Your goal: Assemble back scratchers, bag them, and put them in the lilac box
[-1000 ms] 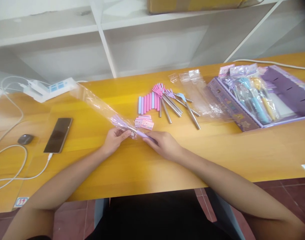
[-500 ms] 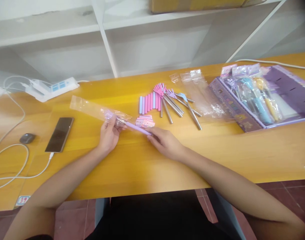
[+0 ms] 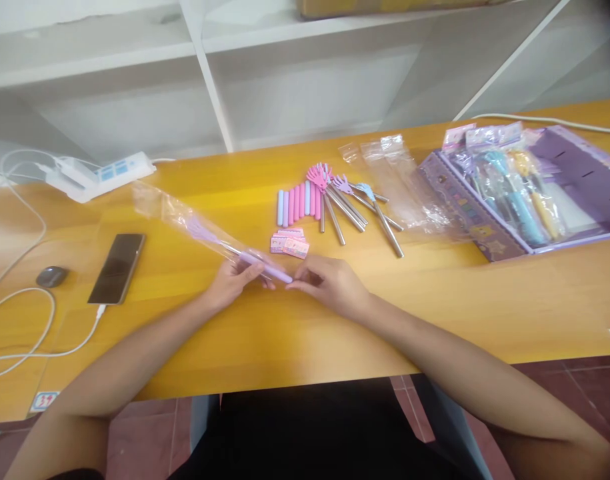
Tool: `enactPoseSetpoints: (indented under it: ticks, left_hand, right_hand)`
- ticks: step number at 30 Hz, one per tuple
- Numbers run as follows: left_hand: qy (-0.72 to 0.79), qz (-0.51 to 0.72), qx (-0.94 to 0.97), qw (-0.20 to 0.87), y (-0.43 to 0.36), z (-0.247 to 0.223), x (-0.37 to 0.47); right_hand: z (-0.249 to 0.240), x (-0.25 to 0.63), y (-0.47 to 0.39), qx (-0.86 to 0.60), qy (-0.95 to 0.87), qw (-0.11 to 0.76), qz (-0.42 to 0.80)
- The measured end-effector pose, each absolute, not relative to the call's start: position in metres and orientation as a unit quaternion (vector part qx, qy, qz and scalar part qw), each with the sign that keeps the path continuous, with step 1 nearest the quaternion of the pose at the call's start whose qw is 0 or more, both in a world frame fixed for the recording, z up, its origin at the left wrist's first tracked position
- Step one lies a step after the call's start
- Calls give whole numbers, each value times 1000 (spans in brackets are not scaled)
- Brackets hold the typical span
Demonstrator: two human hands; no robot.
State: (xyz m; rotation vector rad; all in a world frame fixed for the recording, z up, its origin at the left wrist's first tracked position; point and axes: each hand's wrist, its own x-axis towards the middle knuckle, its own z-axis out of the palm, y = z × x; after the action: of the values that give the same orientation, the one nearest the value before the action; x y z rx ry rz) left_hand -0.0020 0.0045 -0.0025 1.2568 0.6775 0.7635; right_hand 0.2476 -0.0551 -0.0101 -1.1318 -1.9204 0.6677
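A purple hand-shaped scratcher (image 3: 203, 231) with a purple handle lies inside a clear plastic bag (image 3: 172, 208). My left hand (image 3: 235, 281) is closed around the bagged handle, thumb on top. At the handle's lower right end, my right hand (image 3: 329, 283) pinches with thumb and finger at the bag's edge. Just behind the hands are small printed cards (image 3: 295, 248). Beyond them lie several pink and blue handle tubes (image 3: 299, 203) in a row. Metal rods with pink, purple and blue hand-shaped heads (image 3: 319, 177) fan out beside the tubes.
Empty clear bags (image 3: 397, 180) lie right of the rods. A purple box (image 3: 477, 213) at the right holds bagged scratchers. On the left are a phone (image 3: 117, 269), a black mouse-like object (image 3: 52, 276), white cables and a power strip (image 3: 109, 175). White shelving stands behind.
The purple scratcher has gone deeper into the bag, its handle now covered too. My left hand has moved right and down, from near the scratcher's head to its handle.
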Motion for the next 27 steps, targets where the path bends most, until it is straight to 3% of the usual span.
enactPoseSetpoints:
  ticks: [16,27]
  left_hand:
    - [318,174,681,637,-6,-3,-5]
    - [357,294,572,677,4,-13,-8]
  right_hand:
    - [-12,242,-62,-400,-810,398,160]
    - [-6,248,-61,-412,-810,363,206]
